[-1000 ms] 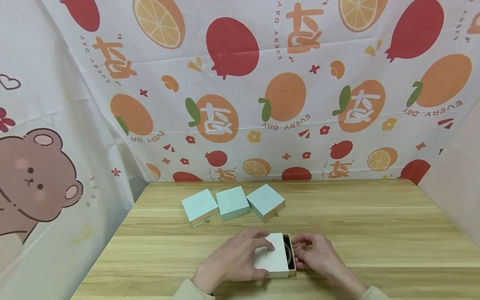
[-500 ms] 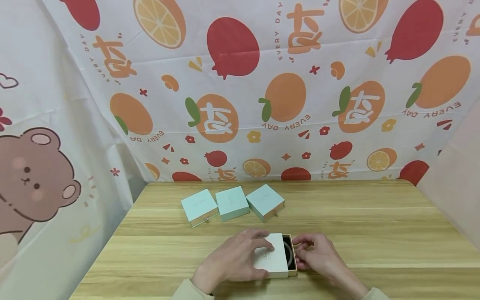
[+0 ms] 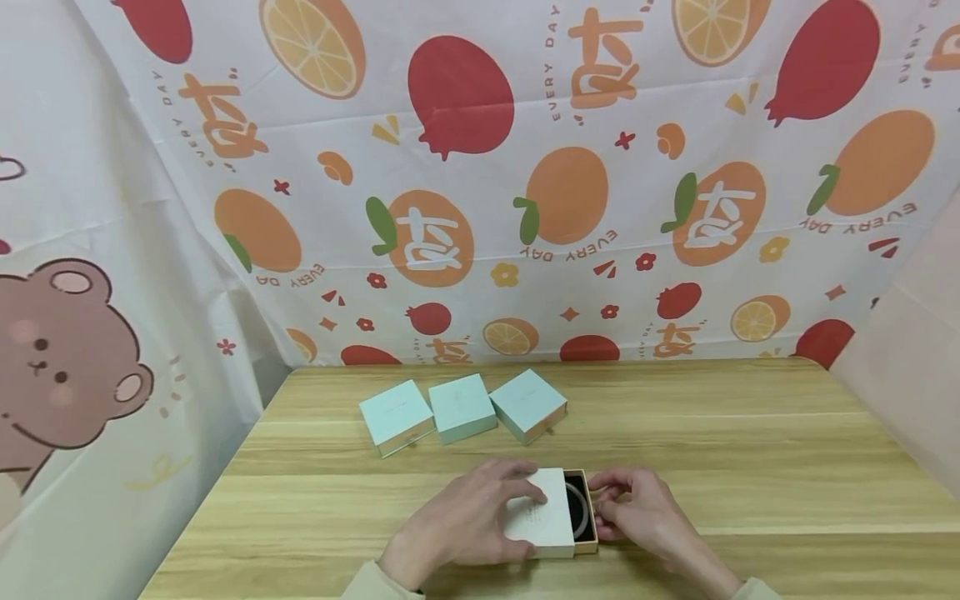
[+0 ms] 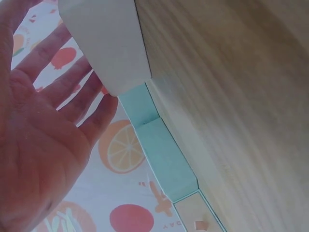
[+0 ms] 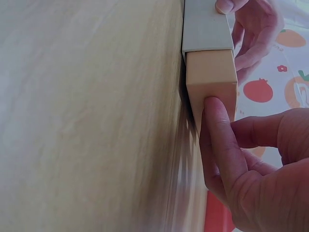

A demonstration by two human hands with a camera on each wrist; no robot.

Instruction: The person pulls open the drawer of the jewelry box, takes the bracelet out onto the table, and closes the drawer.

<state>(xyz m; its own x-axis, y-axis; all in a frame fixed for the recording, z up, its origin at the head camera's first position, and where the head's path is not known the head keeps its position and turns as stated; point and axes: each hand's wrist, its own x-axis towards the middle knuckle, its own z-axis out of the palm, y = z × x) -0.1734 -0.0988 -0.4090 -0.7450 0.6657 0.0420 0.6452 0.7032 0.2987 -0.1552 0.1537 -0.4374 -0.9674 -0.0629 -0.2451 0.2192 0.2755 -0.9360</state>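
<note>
A white drawer-style gift box (image 3: 555, 529) lies on the table, its cream-tan inner drawer (image 5: 211, 70) partly out to the right. Inside, a pale ring-shaped bangle (image 3: 586, 512) shows against black lining; its left part is hidden under the sleeve. My left hand (image 3: 468, 518) grips the white sleeve, thumb at the near edge and fingers spread over the top and far side. At the drawer's end face, my right hand (image 3: 640, 510) has bent fingers and thumb together, pinching at its middle; the fingers hide what they pinch.
Behind the white box stand three mint-green boxes: a left one (image 3: 397, 417), a middle one (image 3: 462, 407) and a right one (image 3: 529, 404). They sit close together on the wooden table (image 3: 712, 442). A fruit-print cloth (image 3: 480, 192) hangs behind the table's far edge.
The drawer has slid a little farther right out of the white sleeve, showing more of the bangle. My right hand has moved slightly right with it; my left hand keeps its grip.
</note>
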